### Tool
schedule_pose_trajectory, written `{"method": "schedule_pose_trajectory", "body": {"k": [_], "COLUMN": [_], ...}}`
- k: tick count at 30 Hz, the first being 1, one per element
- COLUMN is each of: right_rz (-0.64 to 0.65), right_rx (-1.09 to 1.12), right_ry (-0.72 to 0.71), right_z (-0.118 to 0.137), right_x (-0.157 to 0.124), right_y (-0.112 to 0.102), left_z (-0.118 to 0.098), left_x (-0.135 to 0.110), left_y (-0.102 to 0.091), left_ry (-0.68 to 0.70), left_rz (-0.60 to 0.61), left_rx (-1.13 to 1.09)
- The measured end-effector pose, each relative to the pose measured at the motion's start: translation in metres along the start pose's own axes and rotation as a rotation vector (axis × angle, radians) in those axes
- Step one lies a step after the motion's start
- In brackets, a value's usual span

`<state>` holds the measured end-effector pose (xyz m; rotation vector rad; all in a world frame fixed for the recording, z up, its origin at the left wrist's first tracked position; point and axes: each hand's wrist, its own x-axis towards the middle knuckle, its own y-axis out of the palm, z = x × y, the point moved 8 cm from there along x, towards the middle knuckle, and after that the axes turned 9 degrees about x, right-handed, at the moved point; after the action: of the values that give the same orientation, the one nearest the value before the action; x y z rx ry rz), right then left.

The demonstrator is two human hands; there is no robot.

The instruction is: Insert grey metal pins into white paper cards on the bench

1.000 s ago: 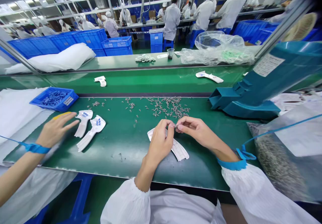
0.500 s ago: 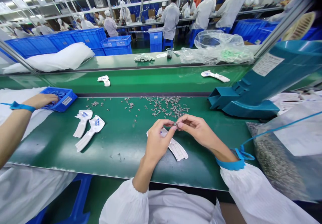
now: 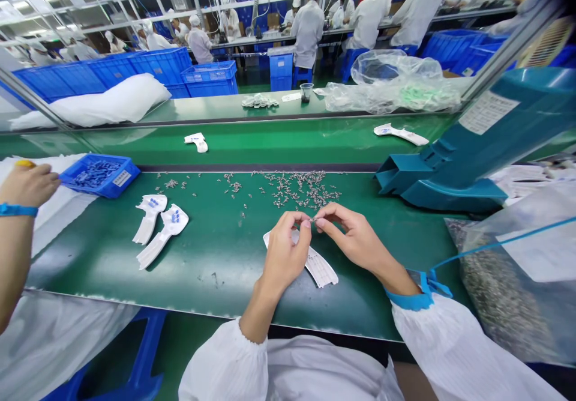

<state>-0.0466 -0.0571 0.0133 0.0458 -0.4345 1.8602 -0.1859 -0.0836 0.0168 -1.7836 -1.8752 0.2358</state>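
My left hand (image 3: 287, 250) and my right hand (image 3: 348, 233) meet fingertip to fingertip above the bench, each in a pinch. Between them are small metal parts (image 3: 314, 220), like springs or screws, too tiny to name for certain. Under my left hand lies a curved white plastic shell (image 3: 320, 268), partly covered by the fingers. A scattered pile of the same sort of small metal parts (image 3: 299, 189) spreads just beyond my hands. Two more white shells with blue pieces on them, one here (image 3: 150, 212) and one here (image 3: 168, 230), rest to the left.
A co-worker's hand (image 3: 31, 183) with something yellow is at far left, beside a blue bin (image 3: 128, 179) of small blue parts. Shells ride on the green belt (image 3: 288, 143). A teal plastic chute (image 3: 443, 188) and a bag of metal parts (image 3: 504, 299) stand right.
The co-worker's hand has come out of the blue bin and moved left, now with something yellow. The shells on the belt have shifted right. My hands stay pinched, nearly in place.
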Motion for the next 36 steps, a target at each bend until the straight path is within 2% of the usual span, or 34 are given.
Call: {"method": "schedule_pose_trajectory", "body": {"k": [6,12,18,27,32,36], "right_rz": [-0.019,-0.046,-0.047,-0.056,-0.116,-0.105], "right_rx": [-0.176,-0.225,-0.233,-0.162,-0.183,-0.194], "right_ry": [-0.192,-0.249,-0.244,-0.209,-0.261,-0.29], "right_z": [0.019,0.024,0.023,0.02,0.022,0.023], "right_x": [-0.002,-0.004,-0.004,-0.004,-0.005,-0.006], "right_y": [0.002,0.002,0.0,0.0,-0.004,-0.002], "left_z": [-0.002,0.002,0.005,0.007,0.006,0.01], "left_x": [0.0,0.001,0.0,0.0,0.0,0.001], "left_y": [0.007,0.009,0.004,0.004,0.007,0.008], "left_ry": [0.005,-0.052,-0.097,-0.085,-0.12,-0.149], "left_rz": [0.064,0.078,0.054,0.04,0.068,0.055], "left_rx": [-0.091,-0.217,-0.215,-0.241,-0.31,-0.339]}}
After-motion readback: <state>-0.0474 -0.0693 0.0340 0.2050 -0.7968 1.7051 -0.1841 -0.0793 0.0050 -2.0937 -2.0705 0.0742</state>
